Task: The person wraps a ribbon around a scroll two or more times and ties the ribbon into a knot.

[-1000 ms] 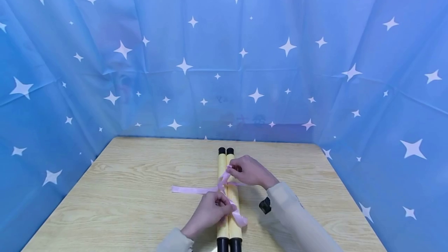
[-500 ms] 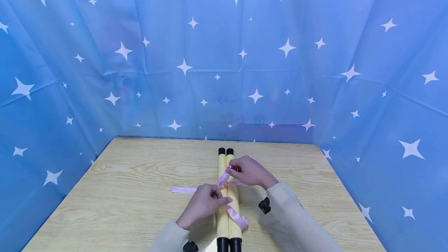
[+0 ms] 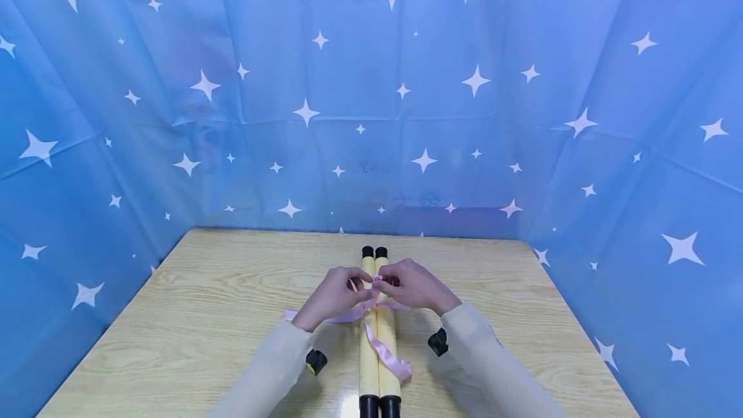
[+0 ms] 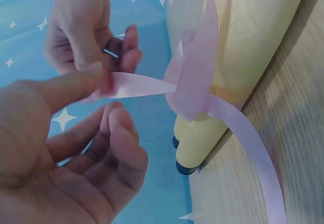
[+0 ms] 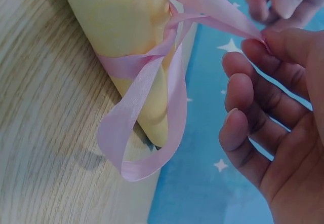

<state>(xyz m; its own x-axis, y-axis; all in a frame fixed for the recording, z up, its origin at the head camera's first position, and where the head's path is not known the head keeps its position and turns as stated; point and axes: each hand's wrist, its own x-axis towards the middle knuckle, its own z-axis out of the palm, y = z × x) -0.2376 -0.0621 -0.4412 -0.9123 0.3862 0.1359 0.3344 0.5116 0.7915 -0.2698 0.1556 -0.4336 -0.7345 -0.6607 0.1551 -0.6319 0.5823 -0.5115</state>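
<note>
Two pale yellow rolled scrolls [image 3: 368,366] with black end caps lie side by side on the table. A pink ribbon [image 3: 386,357] crosses around them, with a loose loop and a tail. My right hand [image 3: 415,284] pinches one stretch of the ribbon [image 5: 233,24] between thumb and index finger, above the scrolls; its other fingers are loosely bent. Close beside it, my left hand [image 3: 333,292] has its thumb and index finger apart near the same stretch. In the left wrist view, the left thumb [image 4: 76,87] overlaps the ribbon; contact is unclear.
The wood-grain table [image 3: 232,321] extends to both sides of the scrolls. A blue curtain with white stars [image 3: 371,115] hangs behind and at the sides. A small black camera [image 3: 316,361] sits under the left wrist, another black camera [image 3: 438,342] under the right.
My left hand has let go of the lower ribbon tail and moved up and away from me to the right hand. The tail lies across the scrolls. The right hand holds nearly still.
</note>
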